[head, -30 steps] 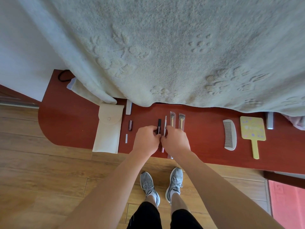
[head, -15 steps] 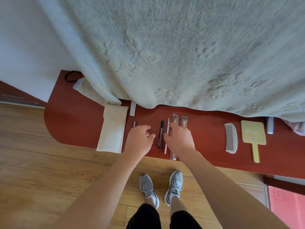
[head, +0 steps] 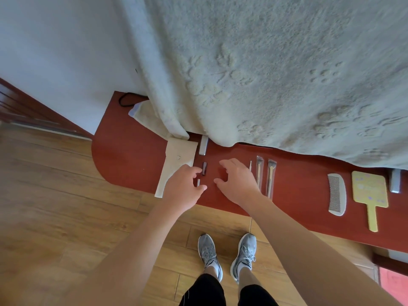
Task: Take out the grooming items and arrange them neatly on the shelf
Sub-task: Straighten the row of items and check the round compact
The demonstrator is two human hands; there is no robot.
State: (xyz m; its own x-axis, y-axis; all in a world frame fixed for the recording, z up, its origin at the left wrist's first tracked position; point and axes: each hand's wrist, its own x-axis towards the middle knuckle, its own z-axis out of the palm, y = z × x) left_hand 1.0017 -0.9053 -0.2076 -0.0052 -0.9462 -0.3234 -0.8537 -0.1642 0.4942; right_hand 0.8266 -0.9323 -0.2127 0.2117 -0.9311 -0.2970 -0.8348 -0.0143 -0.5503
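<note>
Both hands hovered, fingers spread and empty, over the red shelf [head: 132, 164]. The left hand [head: 184, 188] lay beside a dark tube [head: 204, 168] and a small white stick [head: 198, 182], near the cream pouch [head: 176, 157]. The right hand [head: 238, 184] was left of two wrapped brushes [head: 265, 177]. A comb [head: 336, 194] and a yellow mirror [head: 368, 193] lay far right.

Sitting on the red shelf [head: 132, 151]: one cream pouch [head: 176, 160], one dark tube [head: 204, 168], one small white stick [head: 198, 182], one thin white tool [head: 250, 164], two wrapped brushes [head: 259, 171] [head: 270, 177]. Lying at 3 o'clock: one comb [head: 336, 193], one yellow hand mirror [head: 369, 195].
</note>
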